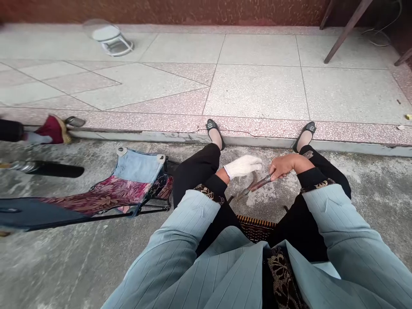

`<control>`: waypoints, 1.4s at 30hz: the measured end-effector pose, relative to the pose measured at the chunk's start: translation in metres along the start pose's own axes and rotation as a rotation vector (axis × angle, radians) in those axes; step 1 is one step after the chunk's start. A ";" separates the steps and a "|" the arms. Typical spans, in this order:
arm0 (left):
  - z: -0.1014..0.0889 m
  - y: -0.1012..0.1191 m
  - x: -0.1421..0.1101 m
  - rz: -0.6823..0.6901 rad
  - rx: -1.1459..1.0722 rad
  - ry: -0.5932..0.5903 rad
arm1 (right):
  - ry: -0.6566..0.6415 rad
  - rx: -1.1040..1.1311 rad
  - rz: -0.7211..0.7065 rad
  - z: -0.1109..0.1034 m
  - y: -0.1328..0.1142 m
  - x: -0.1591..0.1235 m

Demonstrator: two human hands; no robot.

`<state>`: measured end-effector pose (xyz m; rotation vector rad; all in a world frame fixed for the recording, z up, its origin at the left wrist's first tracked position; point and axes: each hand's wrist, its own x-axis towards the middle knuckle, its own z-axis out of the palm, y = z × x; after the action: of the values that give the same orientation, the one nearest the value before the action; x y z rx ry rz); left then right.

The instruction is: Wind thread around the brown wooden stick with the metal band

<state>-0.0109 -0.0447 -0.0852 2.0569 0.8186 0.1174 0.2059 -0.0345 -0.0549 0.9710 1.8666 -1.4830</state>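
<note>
A white knit glove covers my left hand (243, 166), whose fingers stretch to the right and bend slightly. They are just above the curved part of a sickle-like tool (261, 183); whether they touch it I cannot tell. Bare and closed, my right hand (283, 165) grips this tool by its brown, worn shaft. The shaft slants from low between my knees up to the right, and its far end (308, 155) shows past my wrist. My palm hides the middle of the shaft.
I sit on a woven seat (257, 228), both feet on a tiled step (257, 96). To the left stands a fabric folding chair (125, 182). Another person's red shoe (53, 129) rests by the step edge. A small white stool (111, 38) and wooden legs (346, 34) stand farther back.
</note>
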 end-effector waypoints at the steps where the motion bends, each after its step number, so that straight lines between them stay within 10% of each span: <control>1: 0.001 -0.003 0.001 0.000 -0.047 0.021 | -0.033 0.088 -0.128 0.000 0.001 -0.006; 6: 0.015 -0.013 0.006 -0.032 -0.360 0.122 | 0.570 0.552 -0.484 -0.002 0.010 -0.026; 11: 0.016 -0.002 0.005 0.055 -0.105 -0.045 | 1.039 0.450 -0.006 -0.011 0.018 -0.008; 14: 0.009 0.006 0.000 0.088 -0.013 -0.055 | 0.931 -0.024 0.335 -0.013 0.017 0.008; 17: 0.000 0.007 -0.005 0.056 -0.008 -0.007 | 0.626 -0.193 0.374 -0.006 0.012 0.015; 22: -0.007 -0.003 -0.005 -0.081 -0.025 0.211 | 0.031 0.100 -0.128 0.006 0.004 0.001; 26: 0.002 -0.004 -0.001 -0.152 -0.137 0.201 | 0.434 0.456 -0.468 0.000 0.010 -0.013; 31: 0.010 0.005 -0.001 -0.041 -0.019 0.020 | 0.992 0.332 -0.032 -0.011 0.021 0.001; 36: 0.000 0.003 -0.005 -0.010 0.033 0.049 | 0.626 -0.129 0.262 -0.005 0.018 0.014; 39: -0.011 -0.002 -0.008 -0.057 -0.028 0.201 | 0.227 0.022 -0.010 -0.001 0.016 0.008; 42: -0.021 -0.002 -0.012 -0.088 -0.104 0.315 | 0.159 0.175 -0.276 -0.001 0.016 -0.002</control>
<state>-0.0287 -0.0365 -0.0716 1.9268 1.0703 0.4350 0.2202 -0.0320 -0.0618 0.9642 2.0784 -1.8028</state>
